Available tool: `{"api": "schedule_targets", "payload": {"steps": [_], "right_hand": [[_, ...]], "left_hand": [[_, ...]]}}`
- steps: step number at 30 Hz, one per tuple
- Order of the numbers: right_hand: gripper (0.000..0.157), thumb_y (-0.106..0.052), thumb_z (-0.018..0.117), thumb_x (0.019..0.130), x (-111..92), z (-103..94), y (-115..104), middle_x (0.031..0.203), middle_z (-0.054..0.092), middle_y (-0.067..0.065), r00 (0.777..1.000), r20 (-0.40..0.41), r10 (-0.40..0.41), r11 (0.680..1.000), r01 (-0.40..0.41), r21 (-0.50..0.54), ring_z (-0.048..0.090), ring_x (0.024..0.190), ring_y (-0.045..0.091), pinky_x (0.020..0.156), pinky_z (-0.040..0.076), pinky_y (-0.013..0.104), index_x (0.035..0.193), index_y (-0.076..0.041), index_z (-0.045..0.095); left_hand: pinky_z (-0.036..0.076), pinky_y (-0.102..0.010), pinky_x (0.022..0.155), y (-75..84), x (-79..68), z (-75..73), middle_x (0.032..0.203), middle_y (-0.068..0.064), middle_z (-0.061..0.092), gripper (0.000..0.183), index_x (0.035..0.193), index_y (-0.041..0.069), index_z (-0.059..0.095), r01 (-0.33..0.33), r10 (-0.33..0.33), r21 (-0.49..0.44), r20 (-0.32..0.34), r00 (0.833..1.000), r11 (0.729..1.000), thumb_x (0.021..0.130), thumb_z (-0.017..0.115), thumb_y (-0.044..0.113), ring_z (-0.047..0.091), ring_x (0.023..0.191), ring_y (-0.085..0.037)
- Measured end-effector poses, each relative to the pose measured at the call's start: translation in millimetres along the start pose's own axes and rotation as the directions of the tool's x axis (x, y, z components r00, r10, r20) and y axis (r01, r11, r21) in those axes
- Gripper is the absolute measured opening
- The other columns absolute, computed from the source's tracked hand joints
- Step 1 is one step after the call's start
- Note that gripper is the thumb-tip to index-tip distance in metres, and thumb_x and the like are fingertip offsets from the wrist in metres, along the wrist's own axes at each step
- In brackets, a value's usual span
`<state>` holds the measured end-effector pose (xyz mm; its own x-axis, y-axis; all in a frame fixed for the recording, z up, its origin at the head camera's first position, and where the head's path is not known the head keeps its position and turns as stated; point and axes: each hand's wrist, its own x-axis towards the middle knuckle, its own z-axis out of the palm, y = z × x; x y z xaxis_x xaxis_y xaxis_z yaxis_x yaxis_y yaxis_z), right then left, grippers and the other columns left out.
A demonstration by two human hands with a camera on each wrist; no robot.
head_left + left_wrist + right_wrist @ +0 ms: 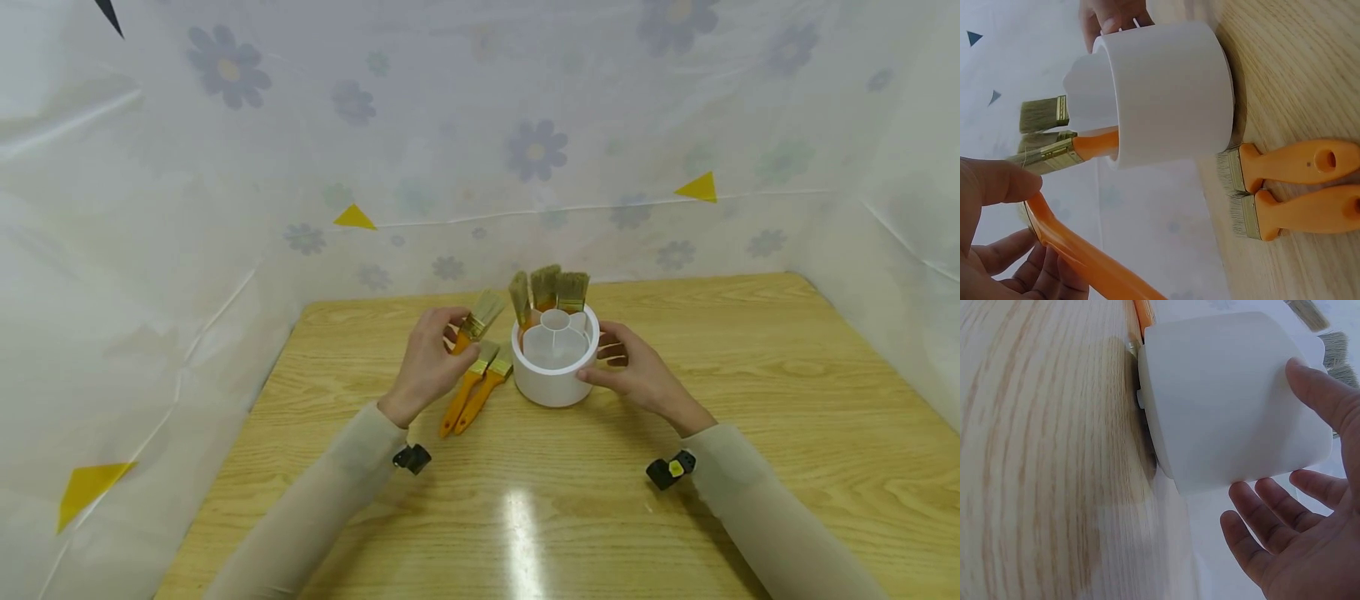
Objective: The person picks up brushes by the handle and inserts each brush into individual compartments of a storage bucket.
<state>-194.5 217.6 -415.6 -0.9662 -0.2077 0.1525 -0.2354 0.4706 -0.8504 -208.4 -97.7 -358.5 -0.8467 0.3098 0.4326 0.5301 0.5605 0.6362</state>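
A paintbrush (474, 323) with an orange handle is pinched in my left hand (432, 360), bristles up and tilted to the right. In the left wrist view its handle (1088, 253) slants down past the curled fingers. Just right of it stands a round white divided holder (551, 385), upright on the table. Several brushes (545, 287) stand bristles up in its rear and left compartments; the front ones show no brush. My right hand (637, 375) holds the holder's right side, thumb at the front and fingers behind. In the right wrist view the thumb touches its white wall (1222, 394).
Two more orange-handled paintbrushes (480, 398) lie side by side on the wooden table (600, 517), left of the holder. A white flowered sheet (450, 150) hangs behind the table and at both sides, with yellow triangles (699, 188) on it.
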Motion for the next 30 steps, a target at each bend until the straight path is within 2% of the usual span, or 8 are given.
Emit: {"api": "schedule_targets", "payload": {"steps": [13, 17, 22, 30], "right_hand": [[0.079, -0.036, 0.078, 0.079, -0.9, -0.4, -2.1, 0.124, 0.051, 0.013, 1.000, 0.004, -0.001, 1.000, 0.001, 0.006, 0.052, 0.111, 0.033, 0.094, 0.041, 0.052, 0.143, -0.012, 0.038], [0.077, -0.028, 0.078, 0.081, -3.7, -0.9, -14.4, 0.125, 0.050, 0.017, 1.000, 0.013, 0.013, 1.000, -0.013, 0.014, 0.051, 0.111, 0.037, 0.095, 0.041, 0.054, 0.144, -0.008, 0.037], [0.075, -0.018, 0.076, 0.082, -8.3, -2.5, -29.9, 0.123, 0.050, 0.022, 1.000, 0.018, 0.012, 1.000, -0.012, 0.019, 0.050, 0.111, 0.042, 0.094, 0.040, 0.056, 0.143, -0.001, 0.036], [0.079, -0.035, 0.077, 0.080, -0.5, -0.1, -2.5, 0.123, 0.051, 0.014, 1.000, 0.008, 0.007, 1.000, -0.007, -0.003, 0.052, 0.110, 0.033, 0.094, 0.042, 0.052, 0.144, -0.011, 0.037]], "left_hand": [[0.049, -0.031, 0.068, 7.6, 2.7, 2.3, 0.108, -0.009, 0.055, 0.042, 0.124, 0.006, 0.057, -0.045, 0.043, -0.044, -0.035, 0.998, 0.998, 0.084, 0.068, 0.013, 0.053, 0.084, -0.026], [0.049, -0.031, 0.068, 12.3, 4.2, 2.6, 0.108, -0.009, 0.055, 0.043, 0.124, 0.006, 0.057, -0.058, 0.056, -0.058, -0.047, 0.997, 0.997, 0.084, 0.068, 0.013, 0.054, 0.085, -0.027], [0.049, -0.031, 0.067, 18.4, 6.7, 4.0, 0.107, -0.010, 0.055, 0.043, 0.124, 0.005, 0.057, -0.080, 0.076, -0.068, -0.065, 0.995, 0.994, 0.084, 0.069, 0.013, 0.054, 0.084, -0.023], [0.049, -0.030, 0.068, 26.0, 10.1, 7.5, 0.108, -0.009, 0.055, 0.044, 0.124, 0.006, 0.056, -0.085, 0.078, -0.093, -0.070, 0.994, 0.992, 0.084, 0.071, 0.013, 0.054, 0.085, -0.022]]}}
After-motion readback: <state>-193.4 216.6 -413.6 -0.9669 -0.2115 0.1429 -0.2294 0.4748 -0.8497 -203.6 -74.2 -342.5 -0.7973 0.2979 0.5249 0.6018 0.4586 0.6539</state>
